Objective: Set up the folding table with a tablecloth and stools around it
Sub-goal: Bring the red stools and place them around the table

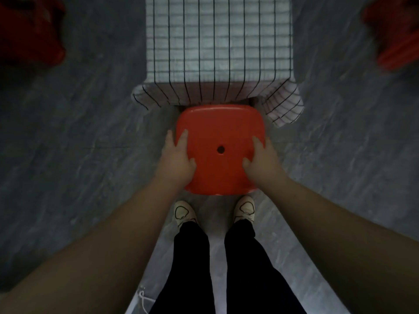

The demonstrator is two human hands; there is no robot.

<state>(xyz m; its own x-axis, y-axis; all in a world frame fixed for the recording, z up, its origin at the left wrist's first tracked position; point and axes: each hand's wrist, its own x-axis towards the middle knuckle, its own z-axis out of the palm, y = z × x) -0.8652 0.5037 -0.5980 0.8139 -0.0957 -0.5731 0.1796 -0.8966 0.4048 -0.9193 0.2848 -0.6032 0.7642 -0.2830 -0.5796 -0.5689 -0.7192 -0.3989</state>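
Note:
A red plastic stool (221, 128) with a small hole in its seat stands on the floor, right against the near end of the table. The table is covered by a white tablecloth (217, 41) with a dark grid pattern, whose corners hang down. My left hand (178, 157) grips the seat's left edge, thumb and one finger on top and the other fingers over the rim. My right hand (261, 158) grips the seat's right edge the same way.
Two more red stools show blurred, one at the far left (31, 30) and one at the far right (396, 32) of the table. The floor (79, 132) is dark grey. My feet (183, 211) stand just behind the stool.

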